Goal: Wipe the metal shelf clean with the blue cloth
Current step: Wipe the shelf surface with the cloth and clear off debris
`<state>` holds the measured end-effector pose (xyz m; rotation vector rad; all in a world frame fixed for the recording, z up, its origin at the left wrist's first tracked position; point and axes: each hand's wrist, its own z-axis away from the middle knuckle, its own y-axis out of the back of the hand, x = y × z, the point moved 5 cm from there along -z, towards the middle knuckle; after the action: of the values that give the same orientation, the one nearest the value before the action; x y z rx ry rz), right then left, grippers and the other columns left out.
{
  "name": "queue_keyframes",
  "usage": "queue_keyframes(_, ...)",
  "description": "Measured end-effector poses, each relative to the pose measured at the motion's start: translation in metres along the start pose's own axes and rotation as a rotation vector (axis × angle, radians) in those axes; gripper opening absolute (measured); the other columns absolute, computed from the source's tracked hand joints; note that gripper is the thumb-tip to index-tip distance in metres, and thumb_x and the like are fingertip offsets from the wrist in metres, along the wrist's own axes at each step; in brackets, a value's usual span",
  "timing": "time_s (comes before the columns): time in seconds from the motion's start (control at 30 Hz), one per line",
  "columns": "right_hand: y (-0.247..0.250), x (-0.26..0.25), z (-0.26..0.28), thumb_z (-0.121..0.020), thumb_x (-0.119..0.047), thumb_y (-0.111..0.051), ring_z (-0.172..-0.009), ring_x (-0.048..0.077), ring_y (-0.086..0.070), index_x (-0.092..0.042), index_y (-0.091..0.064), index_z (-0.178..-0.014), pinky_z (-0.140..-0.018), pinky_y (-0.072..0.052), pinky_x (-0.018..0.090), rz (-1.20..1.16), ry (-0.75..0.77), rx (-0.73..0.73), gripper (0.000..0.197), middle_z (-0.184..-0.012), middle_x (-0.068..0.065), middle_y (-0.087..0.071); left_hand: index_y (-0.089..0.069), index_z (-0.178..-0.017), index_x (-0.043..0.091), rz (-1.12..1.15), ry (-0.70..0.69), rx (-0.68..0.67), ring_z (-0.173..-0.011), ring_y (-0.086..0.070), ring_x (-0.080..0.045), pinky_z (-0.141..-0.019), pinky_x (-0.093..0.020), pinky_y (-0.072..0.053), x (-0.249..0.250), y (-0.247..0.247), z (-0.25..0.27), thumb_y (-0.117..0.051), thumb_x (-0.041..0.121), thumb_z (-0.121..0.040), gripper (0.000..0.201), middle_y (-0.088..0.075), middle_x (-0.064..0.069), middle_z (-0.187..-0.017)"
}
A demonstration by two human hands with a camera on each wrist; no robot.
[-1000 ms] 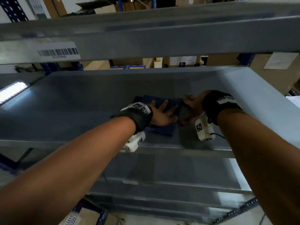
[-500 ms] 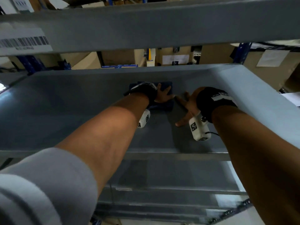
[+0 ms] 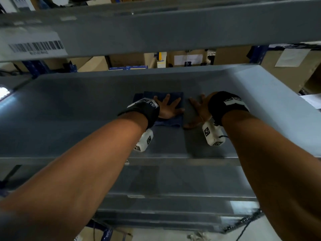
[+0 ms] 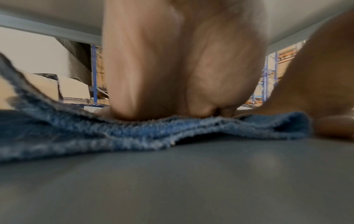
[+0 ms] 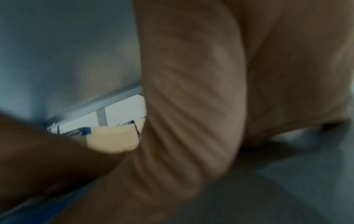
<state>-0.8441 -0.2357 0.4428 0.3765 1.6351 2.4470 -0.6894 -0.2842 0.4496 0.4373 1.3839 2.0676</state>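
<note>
A folded blue cloth (image 3: 174, 97) lies flat on the grey metal shelf (image 3: 73, 108), toward its back middle. My left hand (image 3: 169, 107) presses down on the cloth with fingers spread and straight. The left wrist view shows the palm (image 4: 172, 72) bearing on the cloth's frayed folded edge (image 4: 153, 133). My right hand (image 3: 197, 109) lies flat on the bare shelf just right of the cloth, fingers spread, holding nothing. The right wrist view is blurred; it shows only the palm (image 5: 201, 106) above the shelf surface (image 5: 287, 189).
An upper shelf beam (image 3: 156, 30) with a barcode label (image 3: 36, 46) hangs close above my arms. Cardboard boxes (image 3: 128, 60) stand behind the shelf's back lip. Lower shelves (image 3: 173, 181) show beneath the front edge. A bright lamp (image 3: 3, 92) glows at far left.
Both hands have slid away from me toward the back of the shelf, the left pushing the cloth along. The right hand has flattened and spread apart from the cloth.
</note>
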Motion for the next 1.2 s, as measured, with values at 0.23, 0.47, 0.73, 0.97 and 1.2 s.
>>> queue_keyframes(0.23,0.006,-0.014,0.009,-0.046,-0.105,-0.045,-0.148,0.039,-0.022,-0.027,0.007,-0.159,-0.119,-0.027,0.048,0.023,0.009,0.018,0.147,-0.165,0.018,-0.007,0.004,-0.161,0.029,0.145,0.162,0.077,-0.153,0.005,-0.043,-0.12,-0.056,0.0,-0.005,0.017,-0.045,-0.022,0.061,-0.104,0.07,0.015,-0.012,-0.167)
queue_keyframes(0.47,0.009,-0.019,0.013,-0.047,-0.103,-0.048,-0.148,0.041,-0.022,-0.027,0.007,-0.159,-0.117,-0.026,0.048,-0.028,-0.017,0.032,0.146,-0.165,0.019,-0.01,-0.006,-0.153,0.053,0.164,0.036,0.083,-0.153,-0.003,-0.042,-0.114,-0.066,-0.01,-0.013,0.009,-0.024,-0.017,0.076,-0.095,0.063,0.004,-0.002,-0.168)
queue_keyframes(0.73,0.009,-0.021,-0.002,-0.016,-0.111,-0.039,-0.14,0.036,-0.038,-0.034,0.001,-0.158,-0.115,-0.032,0.05,0.022,0.016,0.028,0.166,-0.16,0.014,-0.03,0.008,-0.16,0.031,0.004,0.089,0.061,-0.154,0.01,-0.036,-0.119,-0.065,-0.005,-0.037,-0.007,-0.02,-0.022,0.059,-0.105,0.069,0.017,-0.004,-0.168)
queue_keyframes(0.97,0.015,-0.022,0.01,-0.048,-0.1,-0.054,-0.143,0.037,-0.035,-0.021,-0.004,-0.159,-0.118,-0.029,0.049,-0.076,0.048,0.046,0.146,-0.16,0.015,-0.027,0.002,-0.162,0.019,0.128,0.167,0.024,-0.154,0.0,-0.04,-0.122,-0.051,-0.004,-0.039,0.009,-0.01,-0.023,0.052,-0.108,0.068,0.009,-0.015,-0.167)
queue_keyframes(1.2,0.009,-0.023,-0.027,-0.014,-0.109,-0.047,-0.104,0.03,-0.06,-0.031,-0.043,-0.139,-0.097,-0.049,0.046,-0.06,0.09,0.091,0.147,-0.127,0.004,-0.06,0.001,-0.161,0.034,0.193,0.121,0.018,-0.153,0.011,-0.038,-0.118,-0.061,0.011,-0.059,-0.033,0.047,-0.025,0.063,-0.102,0.07,0.008,-0.005,-0.169)
